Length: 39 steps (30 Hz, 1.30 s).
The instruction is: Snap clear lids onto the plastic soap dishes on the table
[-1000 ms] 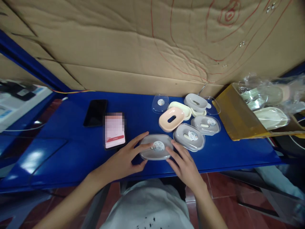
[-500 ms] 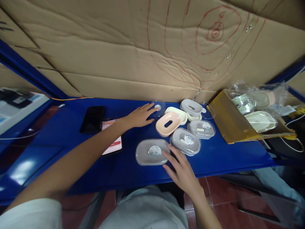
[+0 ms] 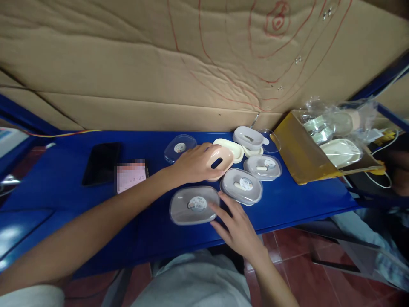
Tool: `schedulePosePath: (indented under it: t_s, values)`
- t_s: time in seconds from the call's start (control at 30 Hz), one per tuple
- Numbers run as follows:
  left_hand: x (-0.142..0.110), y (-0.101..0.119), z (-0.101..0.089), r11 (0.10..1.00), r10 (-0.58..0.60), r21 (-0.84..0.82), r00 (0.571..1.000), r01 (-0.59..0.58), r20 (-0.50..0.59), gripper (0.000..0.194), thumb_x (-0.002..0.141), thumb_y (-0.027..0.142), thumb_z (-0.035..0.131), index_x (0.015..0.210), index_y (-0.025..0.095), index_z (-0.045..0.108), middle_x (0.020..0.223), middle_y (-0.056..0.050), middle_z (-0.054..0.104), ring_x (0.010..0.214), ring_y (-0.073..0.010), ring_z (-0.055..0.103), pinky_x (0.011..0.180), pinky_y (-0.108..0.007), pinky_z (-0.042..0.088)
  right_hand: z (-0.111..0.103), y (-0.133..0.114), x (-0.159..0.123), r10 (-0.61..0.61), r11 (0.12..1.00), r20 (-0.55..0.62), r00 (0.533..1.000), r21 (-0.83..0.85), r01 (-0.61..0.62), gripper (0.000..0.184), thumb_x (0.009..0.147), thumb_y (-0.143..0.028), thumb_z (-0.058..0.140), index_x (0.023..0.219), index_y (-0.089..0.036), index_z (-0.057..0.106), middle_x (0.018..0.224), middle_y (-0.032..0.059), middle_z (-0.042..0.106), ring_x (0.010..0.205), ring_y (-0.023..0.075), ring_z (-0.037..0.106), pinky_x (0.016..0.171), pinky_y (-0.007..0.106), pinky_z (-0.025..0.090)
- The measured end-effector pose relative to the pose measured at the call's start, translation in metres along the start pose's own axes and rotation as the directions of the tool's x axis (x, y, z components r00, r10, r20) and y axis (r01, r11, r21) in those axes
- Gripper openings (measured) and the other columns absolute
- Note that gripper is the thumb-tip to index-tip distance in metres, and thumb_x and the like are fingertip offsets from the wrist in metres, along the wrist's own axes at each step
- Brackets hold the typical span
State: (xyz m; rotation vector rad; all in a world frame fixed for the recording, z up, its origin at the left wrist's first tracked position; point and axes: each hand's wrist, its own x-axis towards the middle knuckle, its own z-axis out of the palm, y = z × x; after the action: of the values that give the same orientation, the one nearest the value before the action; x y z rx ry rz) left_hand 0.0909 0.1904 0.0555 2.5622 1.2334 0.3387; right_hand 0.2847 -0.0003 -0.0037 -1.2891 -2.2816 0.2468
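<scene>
My left hand [image 3: 195,164] reaches across the blue table [image 3: 79,200] and curls over the left edge of a peach soap dish [image 3: 222,158]. My right hand [image 3: 236,226] lies flat near the table's front edge, its fingertips touching the right rim of a grey lidded soap box [image 3: 193,205]. A clear lid with a round sticker [image 3: 179,148] lies just left of my left hand. Two more grey lidded boxes [image 3: 241,185] [image 3: 262,166] sit to the right of the peach dish. Behind them are a cream dish [image 3: 234,148] and a grey dish [image 3: 248,138].
A dark phone [image 3: 101,163] and a second phone with a lit screen [image 3: 131,175] lie at the left. A yellow-brown cardboard box [image 3: 300,155] holding bagged dishes [image 3: 338,132] stands at the right. A cardboard sheet [image 3: 159,64] rises behind the table.
My left hand left the grey box, reached to the clear lid at the back, then came over onto the peach dish. The clear lid now lies further left. My right hand stayed by the grey box.
</scene>
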Motion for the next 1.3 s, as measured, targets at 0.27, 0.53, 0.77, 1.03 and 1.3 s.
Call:
schedulePosePath:
  t_s: [0.27, 0.53, 0.77, 1.03, 1.3]
  values:
    - [0.009, -0.007, -0.011, 0.976, -0.157, 0.147, 0.986, 0.162, -0.049, 0.074, 0.087, 0.032, 0.077, 0.154, 0.022, 0.047, 0.161, -0.020, 0.049, 0.139, -0.0457, 0.060, 0.105, -0.057, 0.056, 0.000, 0.000, 0.000, -0.002, 1.000, 0.007, 1.000, 0.019, 0.002, 0.046, 0.113, -0.031, 0.057, 0.159, -0.025, 0.054, 0.166, 0.0187, 0.052, 0.153, 0.0342, 0.055, 0.118, 0.055, 0.059]
    - [0.036, -0.050, -0.026, 0.964, -0.112, 0.242, 0.994, 0.112, -0.016, 0.065, 0.090, 0.027, 0.074, 0.151, 0.013, 0.056, 0.174, -0.030, 0.031, 0.158, -0.0527, 0.037, 0.120, -0.067, 0.040, 0.000, 0.001, 0.001, 0.013, 0.999, 0.018, 1.000, 0.036, -0.013, 0.047, 0.113, -0.031, 0.057, 0.160, -0.026, 0.054, 0.169, 0.0172, 0.051, 0.155, 0.0330, 0.053, 0.119, 0.054, 0.058]
    - [0.054, -0.038, -0.003, 0.964, 0.122, 0.240, 0.992, -0.118, -0.002, 0.046, 0.096, 0.018, 0.061, 0.142, 0.016, 0.067, 0.166, -0.021, 0.049, 0.155, -0.0401, 0.045, 0.127, -0.060, 0.031, -0.002, 0.000, 0.002, 0.021, 0.999, 0.019, 1.000, 0.026, -0.022, 0.046, 0.112, -0.030, 0.058, 0.158, -0.026, 0.056, 0.167, 0.0172, 0.052, 0.155, 0.0326, 0.054, 0.119, 0.053, 0.058]
    - [0.062, -0.011, 0.012, 0.928, 0.271, 0.234, 0.956, -0.290, 0.109, 0.013, 0.097, 0.017, 0.064, 0.100, 0.017, 0.076, 0.109, -0.013, 0.079, 0.115, -0.0313, 0.072, 0.115, -0.054, 0.043, 0.000, 0.001, 0.001, 0.015, 1.000, -0.006, 1.000, -0.005, -0.015, 0.046, 0.112, -0.030, 0.059, 0.158, -0.027, 0.057, 0.166, 0.0170, 0.052, 0.153, 0.0331, 0.055, 0.119, 0.053, 0.058]
    - [-0.050, 0.014, -0.056, 0.977, 0.165, 0.173, 0.962, -0.128, -0.220, 0.030, 0.115, 0.041, 0.047, 0.124, 0.025, 0.070, 0.126, -0.006, 0.077, 0.123, -0.0309, 0.072, 0.108, -0.051, 0.055, 0.018, 0.001, 0.017, 0.132, 0.987, -0.161, 0.978, -0.073, -0.146, 0.044, 0.113, -0.032, 0.058, 0.155, -0.020, 0.059, 0.081, 0.0055, 0.073, 0.075, 0.0239, 0.073, 0.079, 0.039, 0.066]
